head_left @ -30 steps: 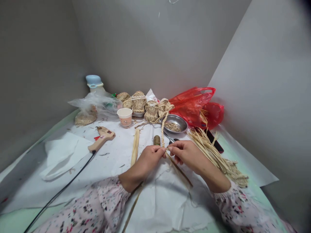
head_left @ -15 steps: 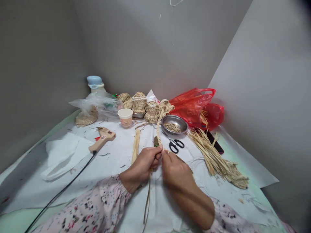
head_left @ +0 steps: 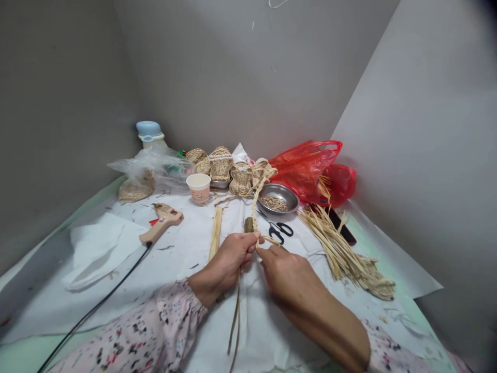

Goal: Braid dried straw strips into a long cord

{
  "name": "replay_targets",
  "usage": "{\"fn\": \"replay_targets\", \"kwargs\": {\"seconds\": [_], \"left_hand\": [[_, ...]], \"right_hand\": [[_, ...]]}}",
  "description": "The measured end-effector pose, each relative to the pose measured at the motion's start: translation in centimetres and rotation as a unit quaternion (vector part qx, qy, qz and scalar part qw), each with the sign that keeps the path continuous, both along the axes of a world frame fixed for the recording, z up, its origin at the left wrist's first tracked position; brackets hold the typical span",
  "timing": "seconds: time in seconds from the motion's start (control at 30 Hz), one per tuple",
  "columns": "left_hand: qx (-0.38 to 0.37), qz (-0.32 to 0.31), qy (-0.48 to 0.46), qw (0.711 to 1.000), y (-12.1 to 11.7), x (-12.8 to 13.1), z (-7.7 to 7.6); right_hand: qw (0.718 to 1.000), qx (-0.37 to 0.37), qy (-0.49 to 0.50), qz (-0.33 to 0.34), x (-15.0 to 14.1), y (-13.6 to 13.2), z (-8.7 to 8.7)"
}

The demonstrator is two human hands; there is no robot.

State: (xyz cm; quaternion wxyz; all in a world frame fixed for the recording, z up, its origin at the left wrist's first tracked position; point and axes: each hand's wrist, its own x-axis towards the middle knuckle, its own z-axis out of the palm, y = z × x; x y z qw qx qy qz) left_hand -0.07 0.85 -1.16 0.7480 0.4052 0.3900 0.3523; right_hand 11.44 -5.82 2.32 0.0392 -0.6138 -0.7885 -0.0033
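A narrow pale straw braid (head_left: 255, 210) runs from the woven pieces at the back down to my fingers. My left hand (head_left: 236, 254) pinches its near end between thumb and forefinger, and thin loose strands (head_left: 235, 324) hang below that hand. My right hand (head_left: 285, 267) is closed just beside it, its fingertips at the braid's end on a straw strand (head_left: 272, 240) that bends out to the right. Behind my left thumb stands a small olive-brown object (head_left: 249, 224), partly hidden. Black-handled scissors (head_left: 280, 231) lie just beyond my right hand.
A glue gun (head_left: 163, 225) with a black cord lies left. Toward the back are a paper cup (head_left: 199, 189), woven straw pieces (head_left: 220, 166), a metal bowl (head_left: 278, 199) of straw bits and a red plastic bag (head_left: 306, 173). A straw bundle (head_left: 345, 254) lies right.
My right hand has shifted slightly right and down, opening a small gap from my left hand. My left hand keeps its pinch on the braid. The view has shifted slightly.
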Motion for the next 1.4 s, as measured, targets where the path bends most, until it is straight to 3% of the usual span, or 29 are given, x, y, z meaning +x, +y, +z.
{"fn": "replay_targets", "kwargs": {"seconds": [0.2,0.27,0.4,0.5,0.67,1.03,1.4], "left_hand": [[0.007,-0.02,0.021,1.0,0.5,-0.3,-0.3],[0.013,-0.025,0.026,0.999,0.7,-0.4,-0.3],[0.025,-0.046,0.025,0.998,0.8,-0.5,-0.2],[0.043,-0.055,0.026,0.997,0.7,-0.6,-0.2],[0.054,-0.061,0.046,0.996,0.5,-0.6,0.0],[0.062,-0.062,0.037,0.995,0.4,-0.5,0.4],[0.058,-0.067,0.028,0.996,0.6,-0.7,-0.5]], "right_hand": [[0.991,-0.114,0.045,0.044,1.2,-0.8,2.9],[0.991,-0.097,0.082,0.045,2.2,-0.9,4.2],[0.995,-0.007,0.055,-0.081,6.0,0.5,5.6],[0.981,-0.017,-0.024,-0.192,9.4,2.7,5.0],[0.95,-0.117,-0.087,-0.275,12.4,5.1,2.8],[0.942,-0.146,-0.1,-0.287,12.1,5.8,1.0],[0.938,-0.147,-0.089,-0.3,12.3,6.3,0.4]]}}
